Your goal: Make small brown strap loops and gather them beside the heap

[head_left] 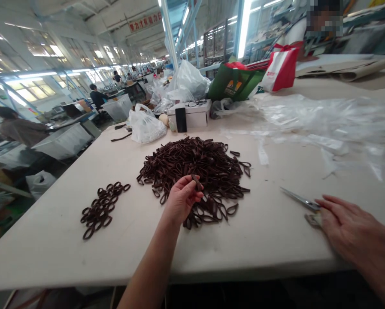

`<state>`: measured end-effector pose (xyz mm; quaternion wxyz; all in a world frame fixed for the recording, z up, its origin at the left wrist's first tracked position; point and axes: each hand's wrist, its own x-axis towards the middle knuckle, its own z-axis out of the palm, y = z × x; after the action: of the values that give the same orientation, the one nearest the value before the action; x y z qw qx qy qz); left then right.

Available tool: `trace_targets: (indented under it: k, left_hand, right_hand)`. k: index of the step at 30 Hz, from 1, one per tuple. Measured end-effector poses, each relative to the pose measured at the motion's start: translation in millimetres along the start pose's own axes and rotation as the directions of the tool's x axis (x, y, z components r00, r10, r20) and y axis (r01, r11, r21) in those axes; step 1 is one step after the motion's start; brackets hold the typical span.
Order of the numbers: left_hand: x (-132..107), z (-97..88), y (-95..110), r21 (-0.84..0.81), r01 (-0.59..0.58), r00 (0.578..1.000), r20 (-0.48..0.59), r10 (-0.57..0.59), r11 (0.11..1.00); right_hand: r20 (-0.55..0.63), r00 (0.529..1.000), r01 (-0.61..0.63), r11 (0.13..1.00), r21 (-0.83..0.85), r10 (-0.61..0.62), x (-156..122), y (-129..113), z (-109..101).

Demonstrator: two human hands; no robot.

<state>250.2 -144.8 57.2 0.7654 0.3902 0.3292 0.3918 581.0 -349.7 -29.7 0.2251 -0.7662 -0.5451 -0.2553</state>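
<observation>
My left hand (184, 195) is closed in a pinch on a small dark brown strap loop (196, 183), held just above the near part of a large pile of similar loops (198, 167). Over on the right, my right hand (356, 227) is closed over the handle end of metal scissors (298, 199). Their blades point left and away from me, and the handles are mostly hidden under my fingers. A small pale item (313, 220) lies beside the scissors, partly covered by the hand; its kind is unclear.
A smaller group of rounder brown loops (100, 209) lies on the white table (66, 249) at left. Toward the back are a white plastic bag (147, 124), a white box (195, 115), a phone (180, 119), a green bag (234, 83) and clear plastic sheeting (324, 120). People sit beyond.
</observation>
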Motion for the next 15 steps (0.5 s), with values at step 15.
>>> trace_targets:
  k: [15]
  left_hand:
    - [-106.7, 38.8, -60.5, -0.009, 0.327, 0.931, 0.175, -0.321, 0.945]
  right_hand:
    - [0.535, 0.811, -0.266, 0.964, -0.024, 0.237, -4.0, -8.0, -74.8]
